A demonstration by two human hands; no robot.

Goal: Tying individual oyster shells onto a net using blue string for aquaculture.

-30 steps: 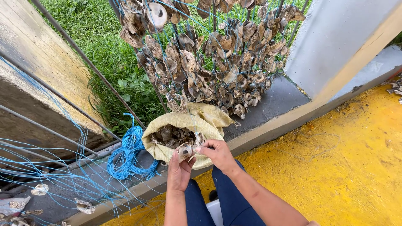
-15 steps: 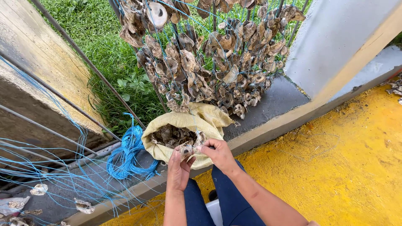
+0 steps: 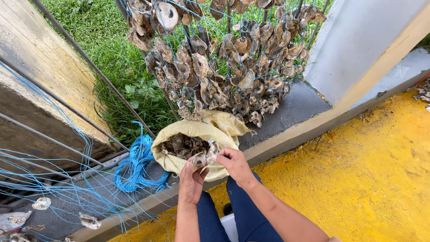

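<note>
Gripping one oyster shell (image 3: pixel 199 160), left hand (image 3: pixel 191 181) and right hand (image 3: pixel 233 163) pinched shut; sack (image 3: pixel 179 132) at 12 o'clock, threading probably next.

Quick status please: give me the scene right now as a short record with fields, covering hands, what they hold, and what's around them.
left hand: raised, palm cupped under a shell
right hand: pinching the shell from above
shell: grey-brown, held between both hands over the sack's edge
sack: tan, mouth open, filled with shells, on the grey ledge
hanging shells: strung in clusters above the sack
blue cord: coiled left of the sack
floor: yellow
</note>
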